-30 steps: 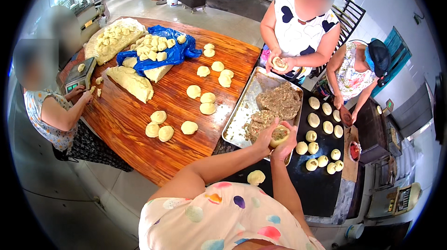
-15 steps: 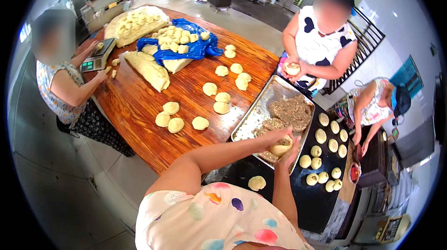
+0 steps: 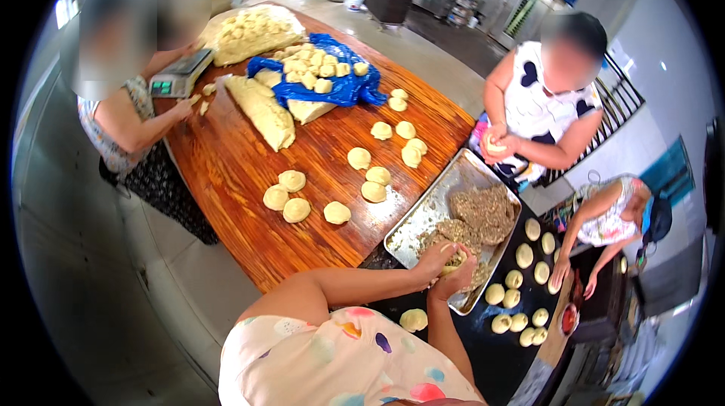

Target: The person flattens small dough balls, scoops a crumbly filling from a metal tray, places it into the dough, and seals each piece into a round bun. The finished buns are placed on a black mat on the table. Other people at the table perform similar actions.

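Head view: both my grips are up over the near end of the metal tray [image 3: 405, 238], close together. Left grip [image 3: 432, 264] curls round the left side of a filled dough round [image 3: 455, 259]; right grip [image 3: 459, 276] cups it from the right and near side. Neither hand is spread; fingers bent in, dough enclosed between the two. The round sits right in the hollow where they meet, opening facing up, brown filling showing at the top, pale dough just visible below it. Its underside is hidden by my hands; can't tell which fingers press hardest.

Around the grip: a mound of meat-like filling [image 3: 483, 213] in the tray, beyond my hands and a bit to the right. One plain dough piece [image 3: 414, 320] lies on the black baking sheet [image 3: 483, 345], nearer my body, just left of my right forearm. Right of the tray, same sheet: stuffed balls [image 3: 519, 322] clustered, flattened rounds [image 3: 524, 256] past them. Loose dough lumps [image 3: 296, 210] on the wooden bench [image 3: 219, 172], left and well apart from my hands. Farther off: blue plastic sheet [image 3: 366, 92] with cut dough on it. Co-worker [image 3: 555, 108] across the tray has a dough piece between both hands.
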Available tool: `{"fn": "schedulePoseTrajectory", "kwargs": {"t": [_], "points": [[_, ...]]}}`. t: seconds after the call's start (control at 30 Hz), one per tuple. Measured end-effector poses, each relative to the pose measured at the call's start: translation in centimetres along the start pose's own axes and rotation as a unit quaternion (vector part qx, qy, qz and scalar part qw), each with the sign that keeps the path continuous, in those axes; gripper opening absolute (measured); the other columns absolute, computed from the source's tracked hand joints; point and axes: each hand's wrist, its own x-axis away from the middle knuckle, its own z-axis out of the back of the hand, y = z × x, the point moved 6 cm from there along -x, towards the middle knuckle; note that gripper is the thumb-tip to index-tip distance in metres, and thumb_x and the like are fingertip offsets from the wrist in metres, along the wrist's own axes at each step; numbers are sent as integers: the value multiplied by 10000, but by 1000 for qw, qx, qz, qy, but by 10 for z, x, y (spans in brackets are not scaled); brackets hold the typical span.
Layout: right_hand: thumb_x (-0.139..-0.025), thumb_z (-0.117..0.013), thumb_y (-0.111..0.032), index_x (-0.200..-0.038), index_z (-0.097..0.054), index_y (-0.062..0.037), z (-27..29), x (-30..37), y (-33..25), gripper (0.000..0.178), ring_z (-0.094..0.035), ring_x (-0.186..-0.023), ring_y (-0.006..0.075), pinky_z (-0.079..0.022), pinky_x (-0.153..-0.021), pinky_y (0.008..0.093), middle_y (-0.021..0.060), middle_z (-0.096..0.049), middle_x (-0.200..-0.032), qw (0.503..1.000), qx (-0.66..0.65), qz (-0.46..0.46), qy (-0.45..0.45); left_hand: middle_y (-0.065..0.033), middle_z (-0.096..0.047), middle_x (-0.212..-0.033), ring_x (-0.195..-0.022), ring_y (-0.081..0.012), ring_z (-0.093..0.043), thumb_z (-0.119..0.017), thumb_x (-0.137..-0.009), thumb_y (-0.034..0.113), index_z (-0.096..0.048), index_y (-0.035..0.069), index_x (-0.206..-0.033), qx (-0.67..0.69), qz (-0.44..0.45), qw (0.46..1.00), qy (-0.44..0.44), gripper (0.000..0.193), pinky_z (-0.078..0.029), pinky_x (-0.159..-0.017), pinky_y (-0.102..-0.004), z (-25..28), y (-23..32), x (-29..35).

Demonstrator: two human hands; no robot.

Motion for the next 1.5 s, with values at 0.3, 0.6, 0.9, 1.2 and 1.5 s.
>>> {"fn": "schedulePoseTrajectory", "kwargs": {"t": [0.3, 0.6, 0.9, 1.2, 1.5], "points": [[-997, -296, -586, -944, -633, 9, -3, -37, 44, 686, -618, -932, 243, -502, -877, 363, 135, -630, -1010, 938, -258, -229, -36, -69, -561, -1247, -1108, -154, -557, -431, -886, 723, -639, 47, -1103, 2, 202, 952, -230, 740, -440, -966, -311, -22, 29, -31], [-1039, -364, -296, -928, -654, 20, 0, -29, -11, 442, -606, -907, 230, -453, -875, 374, 121, -654, -957, 1000, -7, -4, 25, -47, -635, -1018, -1012, -155, -558, -381, -1042, 364, -623, 29, -1104, -107, -185, 974, -70, 418, -409, -969, -308, -24, 39, -15], [-796, -779, -320, -1410, -345, 12, -9, -11, -32, 822, -407, -1307, 267, -307, -1105, 382, 152, -426, -1392, 957, -40, 55, -282, -38, -583, -1175, -1062, -120, -540, -421, -923, 670, -584, 98, -1165, -58, 152, 967, -198, 641, -452, -892, -307, 2, 41, -26], [-669, -866, -178, -1483, -239, -20, 5, -15, -44, 1040, -477, -1267, 310, -385, -1064, 398, 174, -485, -1381, 946, 5, 70, -316, -17, -562, -1140, -1086, -110, -530, -679, -892, 321, -491, 78, -1270, 11, 89, 958, -272, 487, -457, -925, -283, -3, 53, 12], [-599, -793, -56, -1243, -552, -70, 87, -10, -72, 688, -526, -1227, 371, -443, -1020, 445, 144, -599, -1224, 953, 165, 199, -159, -30, -485, -1295, -1187, -123, -494, -636, -946, 274, -301, 79, -1450, 7, 197, 928, -316, 636, -445, -968, -293, -81, 42, 49]]}}
